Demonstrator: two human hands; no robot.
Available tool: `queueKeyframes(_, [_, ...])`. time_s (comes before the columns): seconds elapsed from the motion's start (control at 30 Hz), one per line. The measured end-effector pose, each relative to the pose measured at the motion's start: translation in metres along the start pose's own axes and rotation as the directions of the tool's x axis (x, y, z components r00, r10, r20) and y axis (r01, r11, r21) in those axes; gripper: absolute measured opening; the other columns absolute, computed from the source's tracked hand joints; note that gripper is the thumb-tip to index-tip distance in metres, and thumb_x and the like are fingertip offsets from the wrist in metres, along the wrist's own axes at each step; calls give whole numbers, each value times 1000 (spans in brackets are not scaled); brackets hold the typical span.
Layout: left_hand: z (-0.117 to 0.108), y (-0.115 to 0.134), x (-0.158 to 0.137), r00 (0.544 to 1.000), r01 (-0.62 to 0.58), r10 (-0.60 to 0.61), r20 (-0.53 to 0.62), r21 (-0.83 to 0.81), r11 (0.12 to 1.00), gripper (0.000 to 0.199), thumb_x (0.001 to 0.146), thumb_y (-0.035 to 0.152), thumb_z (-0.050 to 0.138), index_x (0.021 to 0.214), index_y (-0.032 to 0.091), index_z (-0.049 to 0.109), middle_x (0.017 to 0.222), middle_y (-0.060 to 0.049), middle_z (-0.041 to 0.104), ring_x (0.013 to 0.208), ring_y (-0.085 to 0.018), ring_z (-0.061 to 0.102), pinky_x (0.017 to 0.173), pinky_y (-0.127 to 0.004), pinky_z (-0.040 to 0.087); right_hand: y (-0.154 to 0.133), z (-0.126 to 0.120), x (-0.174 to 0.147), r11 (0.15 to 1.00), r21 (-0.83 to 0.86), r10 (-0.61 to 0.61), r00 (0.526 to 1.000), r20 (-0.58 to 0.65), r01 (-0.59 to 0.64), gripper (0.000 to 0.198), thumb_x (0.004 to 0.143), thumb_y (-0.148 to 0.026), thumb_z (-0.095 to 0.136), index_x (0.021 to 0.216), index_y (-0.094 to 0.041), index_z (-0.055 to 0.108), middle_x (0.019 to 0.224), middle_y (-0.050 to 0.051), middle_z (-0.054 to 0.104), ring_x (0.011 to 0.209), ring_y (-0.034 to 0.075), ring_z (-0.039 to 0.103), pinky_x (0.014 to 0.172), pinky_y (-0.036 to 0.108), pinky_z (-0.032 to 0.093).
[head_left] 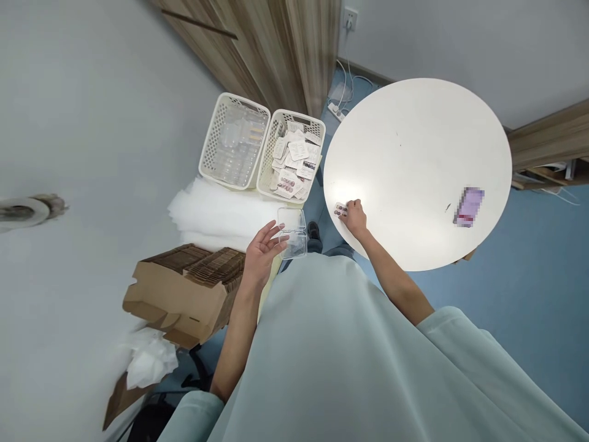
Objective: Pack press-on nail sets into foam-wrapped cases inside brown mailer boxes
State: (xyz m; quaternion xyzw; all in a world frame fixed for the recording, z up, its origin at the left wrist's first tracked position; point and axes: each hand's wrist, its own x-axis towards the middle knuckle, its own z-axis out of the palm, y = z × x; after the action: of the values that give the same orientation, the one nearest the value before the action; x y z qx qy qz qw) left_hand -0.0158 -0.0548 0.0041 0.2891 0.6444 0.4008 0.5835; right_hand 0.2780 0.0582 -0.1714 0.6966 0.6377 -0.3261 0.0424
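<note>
A clear plastic hinged box [294, 244], its lid swung open, is held at its left edge by my left hand [262, 252]. It hangs in the gap between the baskets and the table. My right hand [356, 217] is over the near left edge of the round white table [414, 153], its fingers closed on a small white card with dark purple round shapes [340, 209]. Part of that card is hidden under the fingers. Whether it is lifted off the tabletop, I cannot tell.
Left of the table stand a white basket of clear plastic boxes [205, 144] and a white basket of printed cards [264, 162]. White foam sheets [221, 209] and a cardboard box with folded cartons [175, 298] lie nearer. A blurred purple object [469, 206] rests on the table's right.
</note>
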Motion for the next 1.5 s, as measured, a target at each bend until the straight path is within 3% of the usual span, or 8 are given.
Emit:
queueKeyframes(0.17, [8, 3, 12, 997, 16, -15, 76, -8, 1000, 81, 80, 42, 93, 152, 26, 61, 153, -17, 66, 122, -29, 74, 111, -50, 57, 8, -7, -12, 992, 93, 80, 996, 41, -83, 33, 99, -28, 67, 129, -19, 56, 129, 17, 69, 105, 29, 71, 79, 34, 52])
queueKeyframes(0.37, [53, 13, 32, 976, 36, -34, 216, -4, 999, 82, 78, 41, 95, 151, 25, 62, 152, -17, 66, 121, -29, 74, 109, -48, 58, 37, -43, -49, 917, 392, 65, 997, 31, -72, 28, 105, -31, 56, 132, -23, 61, 115, 7, 77, 79, 19, 73, 78, 32, 52])
queueKeyframes(0.57, [118, 24, 42, 920, 48, -51, 388, 17, 999, 81, 81, 42, 92, 153, 25, 59, 157, -17, 63, 130, -32, 71, 109, -47, 59, 75, -98, -102, 777, 629, 119, 980, -157, 6, 35, 100, -46, 61, 129, -27, 64, 106, 2, 75, 69, 17, 72, 77, 34, 57])
queueKeyframes(0.73, [170, 29, 43, 866, 74, -68, 495, 8, 997, 80, 82, 40, 92, 153, 25, 60, 159, -17, 62, 131, -32, 71, 110, -46, 58, 94, -148, -147, 629, 771, 236, 920, -314, 102, 45, 95, -62, 70, 124, -28, 66, 103, 2, 74, 69, 17, 71, 75, 34, 60])
queueKeyframes(0.87, [201, 35, 39, 841, 100, -74, 536, -19, 995, 77, 82, 38, 93, 151, 27, 63, 160, -16, 61, 133, -32, 70, 111, -45, 57, 91, -178, -178, 556, 797, 259, 862, -435, 236, 46, 93, -63, 76, 122, -28, 68, 104, 2, 73, 67, 14, 68, 71, 32, 60])
queueKeyframes(1.0, [222, 43, 33, 822, 120, -81, 564, -33, 992, 74, 81, 34, 94, 149, 28, 66, 161, -14, 61, 133, -31, 70, 111, -42, 57, 83, -188, -194, 578, 773, 176, 884, -432, 263, 41, 94, -58, 77, 120, -28, 71, 102, 1, 73, 65, 14, 69, 67, 30, 57])
queueKeyframes(1.17, [235, 46, 30, 814, 104, -62, 578, -39, 994, 77, 79, 33, 96, 150, 29, 66, 162, -14, 60, 131, -27, 70, 112, -40, 57, 82, -180, -196, 659, 708, 91, 908, -409, 253, 35, 99, -54, 73, 123, -29, 73, 103, 2, 73, 69, 15, 69, 66, 29, 54])
queueKeyframes(1.5, [239, 42, 21, 813, 92, -43, 581, -55, 994, 76, 79, 32, 96, 149, 28, 66, 162, -14, 60, 116, -21, 74, 101, -33, 60, 85, -175, -205, 817, 458, -97, 866, -490, 351, 25, 109, -43, 63, 127, -28, 74, 116, 6, 68, 76, 14, 67, 69, 29, 55])
